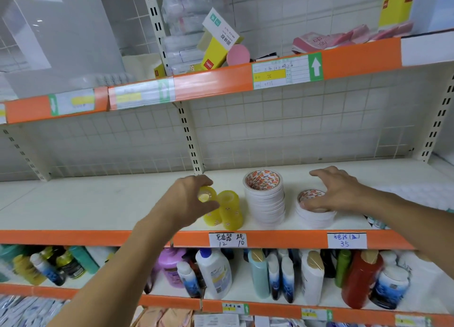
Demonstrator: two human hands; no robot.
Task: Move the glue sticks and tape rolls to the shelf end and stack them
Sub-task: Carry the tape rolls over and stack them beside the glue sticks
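Handwritten white price label (228, 240) on the middle shelf's orange edge reads "12 10" under Chinese characters; its neighbour label (346, 240) reads "35". Up top, the shelf tag (280, 71) shows "25" on yellow, beside a white arrow sign (315, 66). Yellow box (214, 54): "deli".

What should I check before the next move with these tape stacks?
1. Left hand grips the yellow rolls: ok.
2. Second yellow stack upright beside it: ok.
3. Right hand on the short white stack, fingers spread on top, no grip round it: not ok.
4. Tall white stack straight: ok.
5. Shelf bare to the left: ok.
6. Glue sticks located: cannot tell.
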